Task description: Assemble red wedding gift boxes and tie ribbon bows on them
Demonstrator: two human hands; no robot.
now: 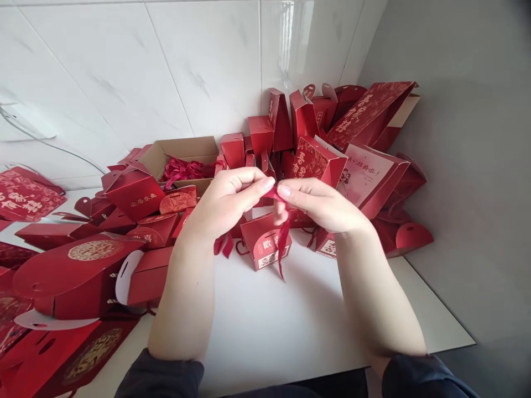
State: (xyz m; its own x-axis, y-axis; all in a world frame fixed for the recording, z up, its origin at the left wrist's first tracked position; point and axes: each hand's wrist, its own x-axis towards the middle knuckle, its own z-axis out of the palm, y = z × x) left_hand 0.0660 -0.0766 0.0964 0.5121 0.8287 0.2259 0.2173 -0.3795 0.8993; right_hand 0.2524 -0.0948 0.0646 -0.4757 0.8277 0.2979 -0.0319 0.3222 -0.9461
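Note:
My left hand point(226, 202) and my right hand point(319, 204) meet above the white table point(265, 326), both pinching a thin red ribbon point(283, 237) between thumb and fingers. The ribbon's loose ends hang down in front of a small red gift box point(262, 242) with gold characters, which stands on the table just below my hands. Another ribbon end point(227, 244) dangles under my left wrist.
Many red gift boxes and flat red box blanks are heaped along the tiled wall and at the left point(74, 271). An open cardboard carton point(166, 152) holds red ribbons. A grey wall point(468, 166) bounds the right side.

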